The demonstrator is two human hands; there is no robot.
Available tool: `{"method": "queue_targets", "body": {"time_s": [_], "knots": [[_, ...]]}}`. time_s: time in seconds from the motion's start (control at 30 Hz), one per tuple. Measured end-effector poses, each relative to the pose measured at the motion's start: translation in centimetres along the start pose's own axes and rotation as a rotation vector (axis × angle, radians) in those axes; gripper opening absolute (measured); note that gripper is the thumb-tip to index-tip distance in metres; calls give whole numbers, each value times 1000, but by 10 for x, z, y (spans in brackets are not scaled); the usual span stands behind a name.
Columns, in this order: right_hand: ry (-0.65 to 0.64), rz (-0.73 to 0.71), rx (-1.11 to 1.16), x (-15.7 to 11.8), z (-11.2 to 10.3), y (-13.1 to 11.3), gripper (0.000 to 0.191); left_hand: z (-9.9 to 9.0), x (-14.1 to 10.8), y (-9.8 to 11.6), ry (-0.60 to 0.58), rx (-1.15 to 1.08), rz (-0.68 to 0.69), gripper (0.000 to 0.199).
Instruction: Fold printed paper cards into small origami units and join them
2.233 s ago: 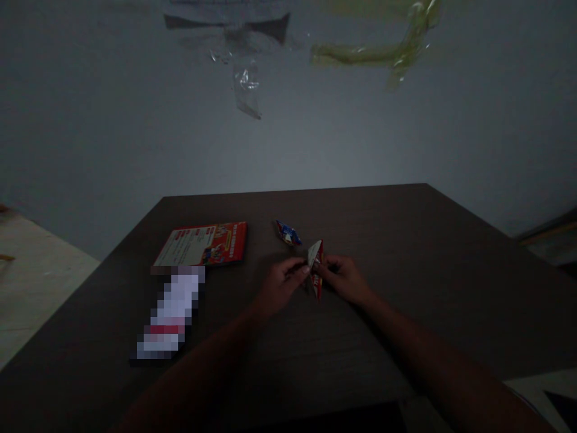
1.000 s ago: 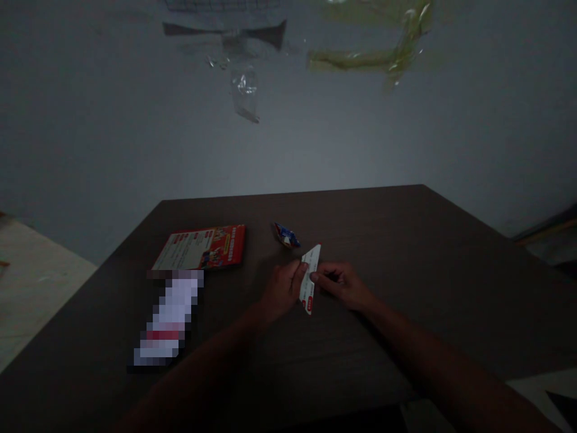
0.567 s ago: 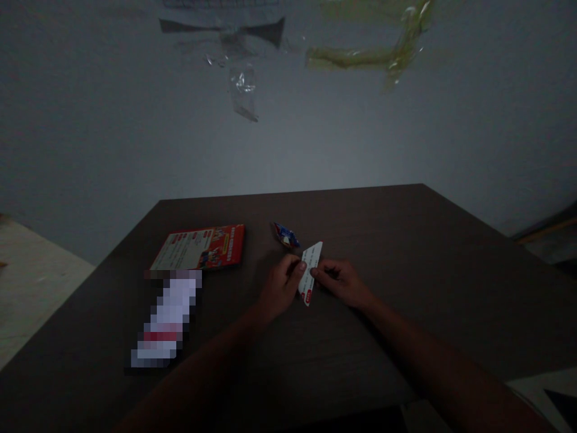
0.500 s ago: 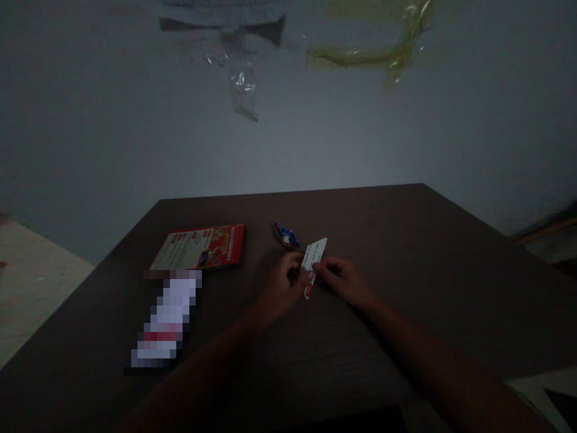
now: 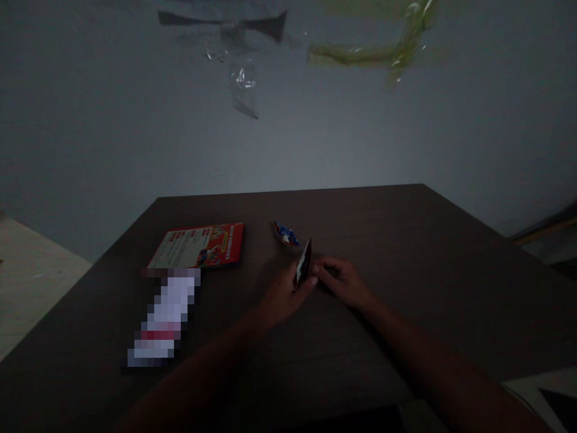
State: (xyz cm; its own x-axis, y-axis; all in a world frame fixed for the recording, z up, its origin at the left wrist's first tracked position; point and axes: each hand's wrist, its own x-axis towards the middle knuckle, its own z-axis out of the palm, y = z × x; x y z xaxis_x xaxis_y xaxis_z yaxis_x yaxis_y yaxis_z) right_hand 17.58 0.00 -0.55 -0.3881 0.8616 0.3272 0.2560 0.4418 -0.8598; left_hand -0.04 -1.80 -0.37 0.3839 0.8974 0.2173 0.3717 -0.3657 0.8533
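Observation:
A thin card [image 5: 303, 264] stands steeply tilted between my hands, its dark side partly showing. My left hand [image 5: 286, 294] grips it, thumb on the near right side and the other fingers mostly hidden behind. The fingers of my right hand [image 5: 340, 279] are pinched together close to the card's right side; whether they hold anything is too dark to tell. Just beyond my left hand lies a crumpled blue wrapper [image 5: 286, 234] on the dark table [image 5: 383, 228].
A red and white printed booklet or flat box [image 5: 198, 246] lies at the left. Nearer me is a pixelated, pale rectangular object [image 5: 166, 319]. Behind the table rises a wall [image 5: 288, 144] with tape and plastic stuck on it.
The card has turned from its white printed face to a narrow, darker, more upright view. My left hand has turned with it; my right hand has barely moved.

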Motion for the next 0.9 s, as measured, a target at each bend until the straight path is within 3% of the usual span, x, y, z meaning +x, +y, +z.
{"method": "queue_targets", "body": {"time_s": [0.23, 0.4, 0.6, 0.9], "knots": [[55, -15, -119, 0, 4, 6, 21, -1, -1, -2, -4, 53, 24, 50], [60, -2, -172, 1, 6, 6, 26, -4, 0, 1, 51, 115, 33, 33], [51, -3, -285, 3, 7, 0, 20, 2, 6, 1, 102, 428, -110, 26], [51, 93, -374, 5, 10, 2, 17, 7, 8, 0, 127, 657, -198, 29]]}}
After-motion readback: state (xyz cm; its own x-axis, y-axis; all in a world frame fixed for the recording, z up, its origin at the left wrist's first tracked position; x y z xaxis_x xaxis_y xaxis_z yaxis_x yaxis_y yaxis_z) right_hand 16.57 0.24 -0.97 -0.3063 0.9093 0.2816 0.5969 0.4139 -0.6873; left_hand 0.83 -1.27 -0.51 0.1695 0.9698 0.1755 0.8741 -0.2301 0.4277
